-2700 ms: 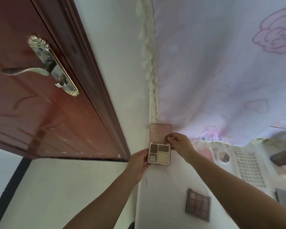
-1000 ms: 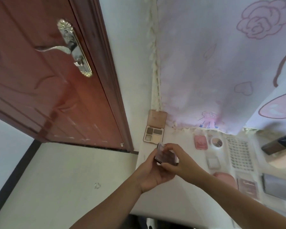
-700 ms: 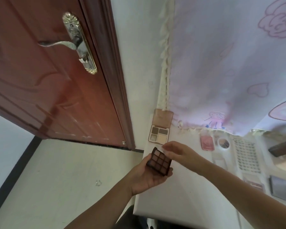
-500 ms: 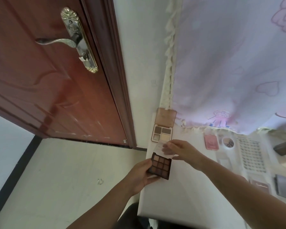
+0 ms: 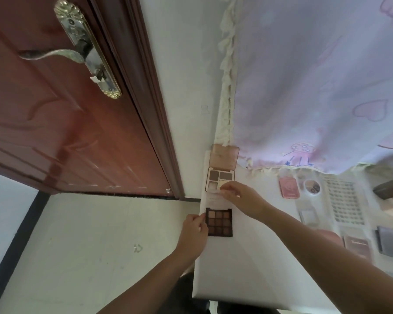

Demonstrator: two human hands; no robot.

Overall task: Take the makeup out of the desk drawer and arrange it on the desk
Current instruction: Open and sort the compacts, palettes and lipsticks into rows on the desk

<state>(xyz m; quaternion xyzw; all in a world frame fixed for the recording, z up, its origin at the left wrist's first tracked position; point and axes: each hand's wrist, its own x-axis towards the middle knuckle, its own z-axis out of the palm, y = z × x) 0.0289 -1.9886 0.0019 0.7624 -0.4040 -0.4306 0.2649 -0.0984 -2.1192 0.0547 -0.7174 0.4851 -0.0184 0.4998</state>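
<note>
A dark nine-pan eyeshadow palette (image 5: 220, 223) lies flat on the white desk (image 5: 247, 268) near its left edge. My left hand (image 5: 194, 230) pinches the palette's left side. The palette's clear lid (image 5: 214, 198) is folded back toward the wall, and my right hand (image 5: 243, 197) pinches its far edge. Just behind it lies an open four-pan palette (image 5: 221, 180), its pinkish lid (image 5: 224, 156) leaning against the wall.
More makeup lies to the right: a pink compact (image 5: 289, 188), a small round pot (image 5: 312, 186), a gridded sheet (image 5: 345, 202), a clear case (image 5: 307, 216), a small palette (image 5: 356, 245). A printed curtain (image 5: 315, 87) hangs behind. A brown door (image 5: 55, 109) stands left of the desk.
The nine-pan palette was picked up, opened in the air between both hands, then lowered flat onto the desk in front of the four-pan palette. My right hand swung its clear lid back.
</note>
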